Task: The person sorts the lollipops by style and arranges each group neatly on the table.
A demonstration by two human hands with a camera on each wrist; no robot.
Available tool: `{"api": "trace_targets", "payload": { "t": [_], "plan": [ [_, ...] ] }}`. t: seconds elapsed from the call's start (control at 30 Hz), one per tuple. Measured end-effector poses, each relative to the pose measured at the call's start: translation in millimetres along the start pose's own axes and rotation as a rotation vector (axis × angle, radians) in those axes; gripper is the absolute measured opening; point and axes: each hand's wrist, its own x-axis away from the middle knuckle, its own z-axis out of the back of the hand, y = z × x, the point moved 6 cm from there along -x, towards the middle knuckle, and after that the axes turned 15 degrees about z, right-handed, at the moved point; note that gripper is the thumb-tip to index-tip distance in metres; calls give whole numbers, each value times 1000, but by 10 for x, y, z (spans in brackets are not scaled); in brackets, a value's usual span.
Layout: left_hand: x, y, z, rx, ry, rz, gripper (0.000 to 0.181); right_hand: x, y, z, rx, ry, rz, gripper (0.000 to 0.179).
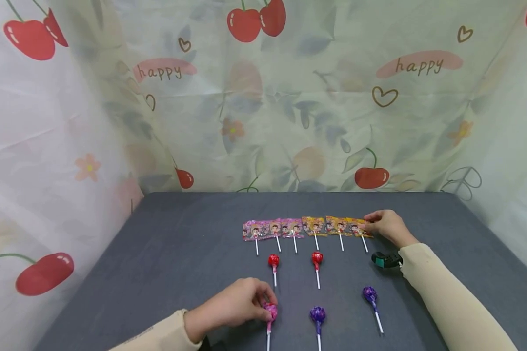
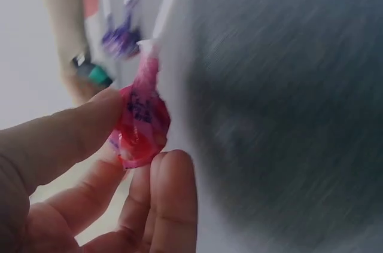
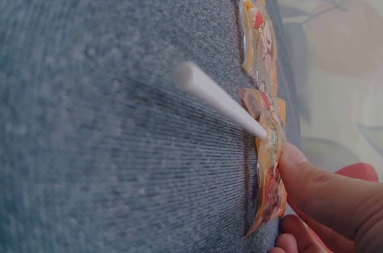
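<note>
Pink-wrapped lollipop (image 1: 272, 308) | left hand (image 1: 239, 303) pinching its head, apparently leaving the stick (image 1: 269, 340) free | right hand (image 1: 389, 227) edge-pinching rightmost orange-packeted lollipop (image 1: 355, 227), probably keeping it aligned

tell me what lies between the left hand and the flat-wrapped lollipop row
In the head view, a red lollipop lies between the left hand and the flat-wrapped row.

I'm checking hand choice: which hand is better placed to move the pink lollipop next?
Left, likely: the left hand pinches the pink lollipop, while the right hand is farther off, gripping the end yellow lollipop.
</note>
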Motion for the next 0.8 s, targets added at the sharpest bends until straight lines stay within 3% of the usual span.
{"api": "trace_targets", "payload": {
  "t": [0.17,0.33,0.6,0.8],
  "plan": [
    [-32,1,246,23,16,32,12,3,-12,-2,3,5,5,44],
    [-96,-98,424,56,59,59,14,-6,0,2,5,10,13,44],
    [-213,-329,349,139,-16,145,15,3,-6,13,11,5,18,42],
    [-260,-400,282,181,-81,133,15,10,-16,6,2,0,26,44]
  ]
}}
